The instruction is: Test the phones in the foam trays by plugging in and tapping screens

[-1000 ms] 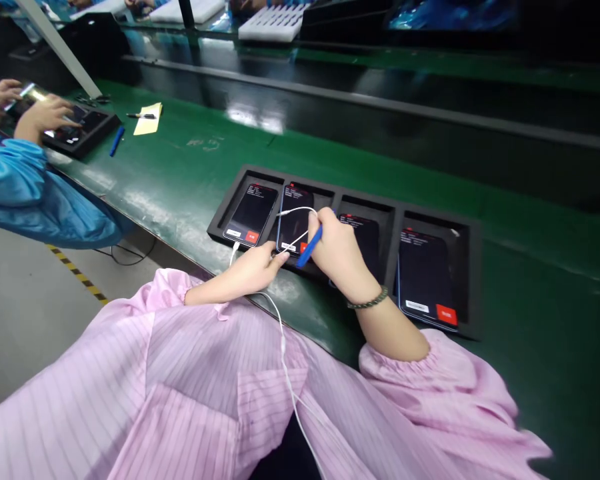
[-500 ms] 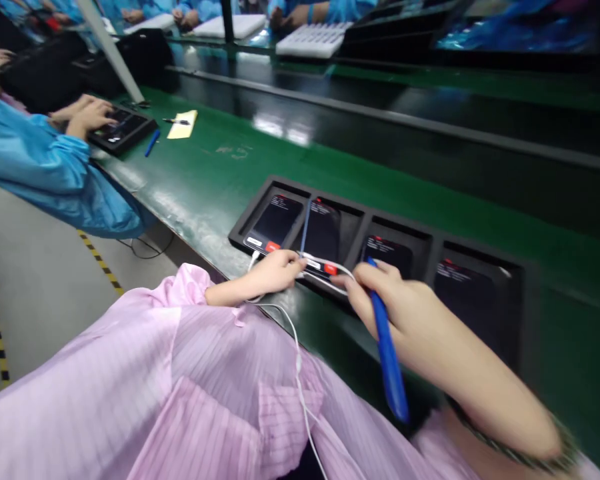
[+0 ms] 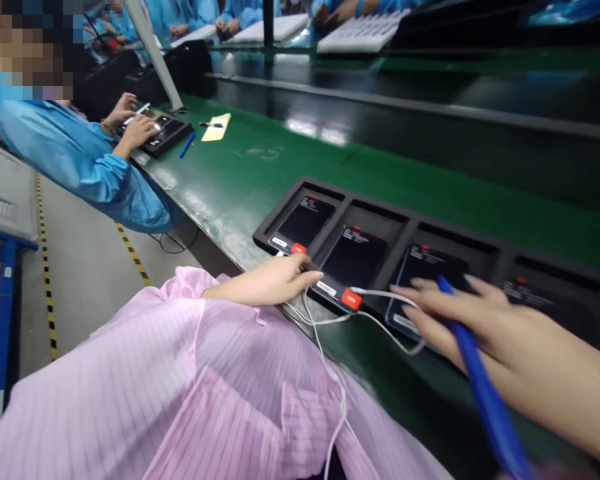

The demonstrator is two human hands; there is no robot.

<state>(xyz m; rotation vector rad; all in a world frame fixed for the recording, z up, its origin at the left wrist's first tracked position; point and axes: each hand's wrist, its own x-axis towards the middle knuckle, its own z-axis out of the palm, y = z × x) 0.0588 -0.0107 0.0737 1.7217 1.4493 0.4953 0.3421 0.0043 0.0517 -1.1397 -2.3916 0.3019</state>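
Green bench (image 3: 260, 167), black phone tray (image 3: 380, 217), left hand (image 3: 275, 280) open, right hand (image 3: 480, 327) gripping blue pen (image 3: 485, 393)

**Hands at the black phone tray**

The black tray (image 3: 285, 203) on the green bench (image 3: 240, 173) holds 4 phones — screens dark, red buttons at their near ends. At the tray's near edge, the left hand (image 3: 275, 280) rests beside the 2nd phone (image 3: 353, 263). The right hand (image 3: 480, 317) holds a blue pen (image 3: 485, 393) and the white cable (image 3: 375, 313) over the 3rd phone (image 3: 430, 267). Far left of the tray, a co-worker's hands (image 3: 130, 123) work another tray.
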